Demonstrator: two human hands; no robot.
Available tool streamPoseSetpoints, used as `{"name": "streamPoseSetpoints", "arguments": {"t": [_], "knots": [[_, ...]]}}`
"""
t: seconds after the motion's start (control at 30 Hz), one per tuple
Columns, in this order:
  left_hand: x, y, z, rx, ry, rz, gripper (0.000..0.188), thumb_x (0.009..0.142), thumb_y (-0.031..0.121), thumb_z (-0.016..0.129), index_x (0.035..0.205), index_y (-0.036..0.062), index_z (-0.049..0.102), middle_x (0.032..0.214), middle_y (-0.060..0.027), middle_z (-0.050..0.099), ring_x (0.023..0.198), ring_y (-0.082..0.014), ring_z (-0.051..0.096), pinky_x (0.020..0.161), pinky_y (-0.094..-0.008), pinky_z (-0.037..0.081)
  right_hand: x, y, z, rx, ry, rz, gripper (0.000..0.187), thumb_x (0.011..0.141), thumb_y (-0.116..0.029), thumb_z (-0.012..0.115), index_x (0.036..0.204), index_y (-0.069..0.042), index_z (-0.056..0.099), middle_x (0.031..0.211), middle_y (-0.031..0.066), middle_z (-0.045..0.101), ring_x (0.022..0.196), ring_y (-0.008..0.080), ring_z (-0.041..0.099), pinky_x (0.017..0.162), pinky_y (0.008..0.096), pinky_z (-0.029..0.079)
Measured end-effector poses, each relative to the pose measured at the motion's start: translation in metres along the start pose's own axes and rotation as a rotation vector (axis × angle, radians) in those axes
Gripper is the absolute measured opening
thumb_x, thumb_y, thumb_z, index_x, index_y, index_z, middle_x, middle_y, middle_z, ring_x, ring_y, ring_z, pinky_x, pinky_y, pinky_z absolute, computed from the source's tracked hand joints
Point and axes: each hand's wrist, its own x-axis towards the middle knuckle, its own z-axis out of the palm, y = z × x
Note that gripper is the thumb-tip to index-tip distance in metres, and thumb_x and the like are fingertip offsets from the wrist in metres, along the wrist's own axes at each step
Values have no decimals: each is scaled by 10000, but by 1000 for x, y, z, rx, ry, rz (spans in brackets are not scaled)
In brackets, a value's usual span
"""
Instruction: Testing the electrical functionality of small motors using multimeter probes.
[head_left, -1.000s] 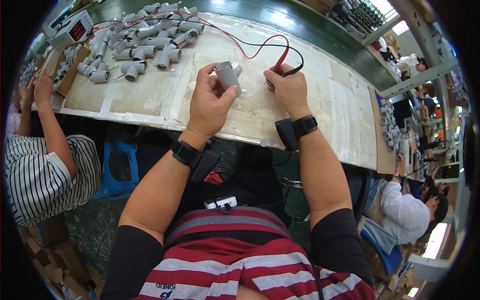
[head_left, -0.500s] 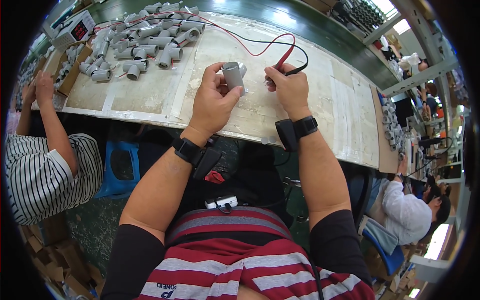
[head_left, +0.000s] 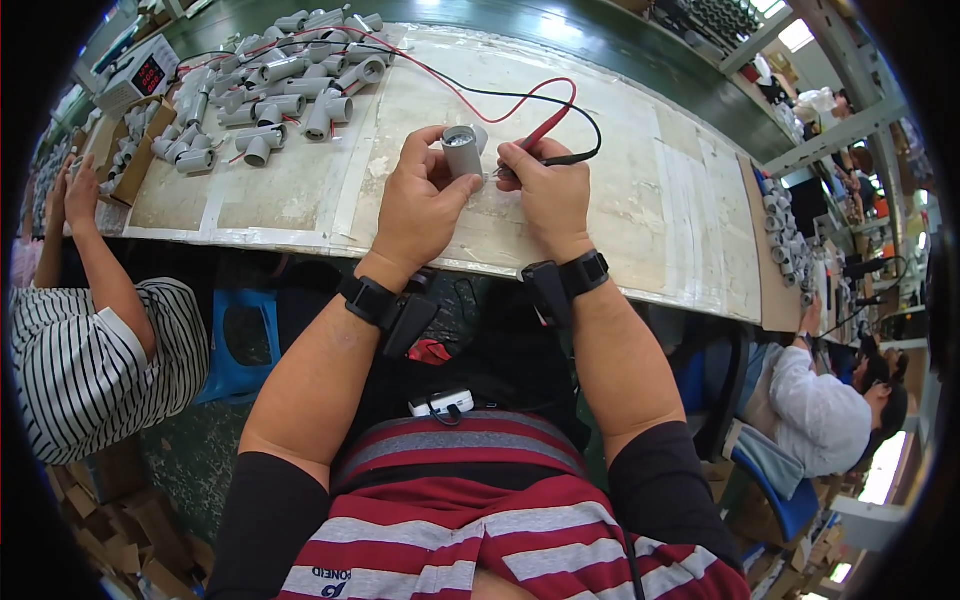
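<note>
My left hand [head_left: 420, 205] is closed around a grey cylindrical housing [head_left: 462, 153] with a side branch, its round end tilted up. In my right hand [head_left: 552, 190] are two test probes, a red probe [head_left: 541, 131] and a black probe [head_left: 570, 158], pinched together. Their tips point left and come close to the lower right side of the housing; whether they touch it I cannot tell. Red and black leads run from the probes across the bench to a white meter box [head_left: 143, 72] with a red lit display at the far left.
Many similar grey housings [head_left: 285, 85] lie piled on the left of the worktable [head_left: 620, 215]. A cardboard box [head_left: 150, 150] of parts stands by a co-worker's hands [head_left: 82, 190]. More grey parts [head_left: 785, 235] sit beyond the right end, near another person [head_left: 815, 410].
My right hand has moved left with the two probes, bringing their tips up to the housing. My left hand holds the housing in nearly the same place.
</note>
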Motion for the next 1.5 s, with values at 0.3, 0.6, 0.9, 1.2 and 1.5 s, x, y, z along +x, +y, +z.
{"name": "streamPoseSetpoints", "arguments": {"t": [0.3, 0.6, 0.9, 1.2, 1.5], "knots": [[-1, 1, 0, 10, 13, -27, 537, 892, 24, 754, 1348, 25, 471, 1007, -123, 720, 900, -173, 712, 790, -309, 566, 3, 4, 6, -51, -19, 11, 191, 920, -133, 776, 949, 53, 739, 815, 89, 736, 657, 141, 687, 617, 262, 571], [-2, -1, 1, 60, 13, 6, 520, 899, 20, 744, 1343, 28, 472, 1027, -117, 713, 913, -165, 698, 785, -305, 559, 2, 8, 7, -196, -41, -71, 199, 920, -166, 766, 915, 31, 742, 751, 53, 714, 633, 106, 654, 586, 246, 529], [0, 1, 3, 88, 12, 18, 496, 913, 3, 723, 1340, 29, 473, 1042, -115, 708, 919, -166, 690, 803, -307, 554, 10, 6, 5, -162, -71, -16, 203, 921, -178, 759, 891, 22, 734, 733, 45, 701, 612, 97, 639, 569, 245, 519], [-2, 3, 3, 73, 1, 21, 482, 917, 2, 716, 1333, 28, 474, 1024, -105, 703, 915, -160, 682, 801, -303, 546, 12, 4, 5, -102, -90, 29, 199, 925, -176, 754, 900, 20, 733, 754, 45, 705, 631, 95, 651, 559, 242, 532], [-2, 1, 1, 87, 0, 17, 495, 909, 17, 727, 1333, 24, 471, 1019, -110, 702, 907, -159, 682, 785, -301, 549, 11, 2, 6, -102, -89, 45, 195, 935, -166, 749, 909, 26, 730, 761, 57, 709, 631, 104, 653, 568, 243, 540]]}}
